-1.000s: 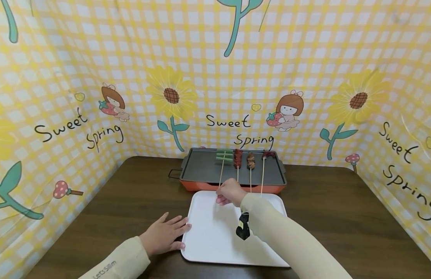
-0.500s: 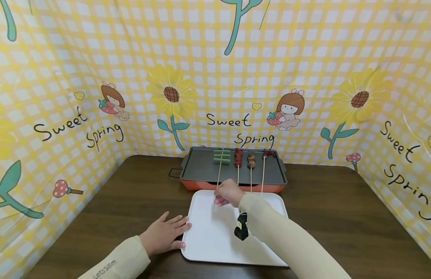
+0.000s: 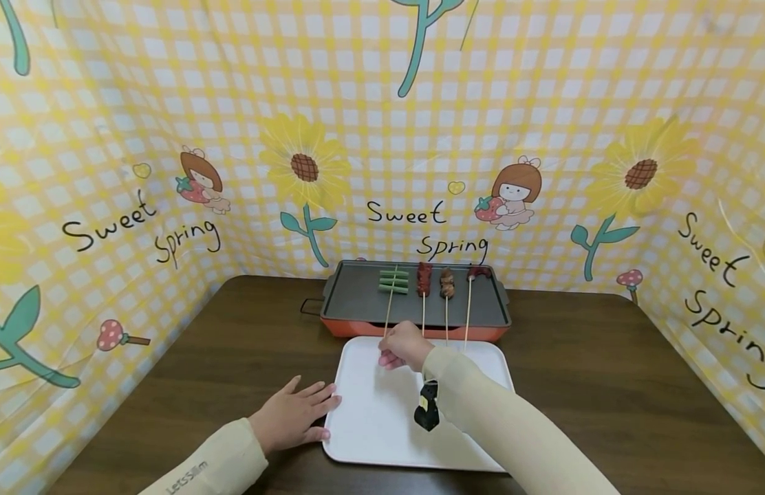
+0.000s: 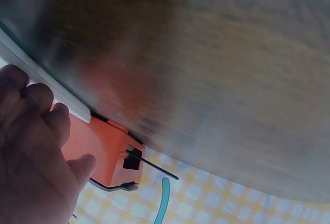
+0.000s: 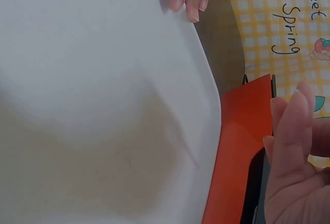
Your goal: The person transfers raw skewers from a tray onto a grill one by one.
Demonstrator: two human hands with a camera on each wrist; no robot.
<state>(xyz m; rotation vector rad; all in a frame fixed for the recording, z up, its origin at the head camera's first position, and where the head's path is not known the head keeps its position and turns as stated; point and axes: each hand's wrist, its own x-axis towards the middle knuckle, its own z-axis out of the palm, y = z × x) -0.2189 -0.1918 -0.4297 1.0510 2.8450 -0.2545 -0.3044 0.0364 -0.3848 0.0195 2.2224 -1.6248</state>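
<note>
In the head view my right hand point(image 3: 404, 345) pinches the lower end of a wooden skewer of green vegetable pieces point(image 3: 393, 283). Those pieces lie across the left-centre of the dark griddle point(image 3: 351, 295), while the hand hovers over the far edge of a white tray point(image 3: 376, 426). In the right wrist view the fingertips point(image 5: 296, 110) come together; the stick is hardly visible there. My left hand point(image 3: 292, 416) has its fingers spread, their tips on the tray's left rim.
Right of the green skewer on the griddle are a red skewer point(image 3: 424, 280), a browned meat skewer point(image 3: 447, 283) and a dark red curled one point(image 3: 479, 273), sticks toward me. The griddle's orange base point(image 3: 345, 328) stands right behind the tray. A checked cloth point(image 3: 382, 137) walls the table point(image 3: 252, 330).
My right hand has shifted slightly left and toward me, and the green skewer's pieces have moved a little left and lower in view. The left hand stays put.
</note>
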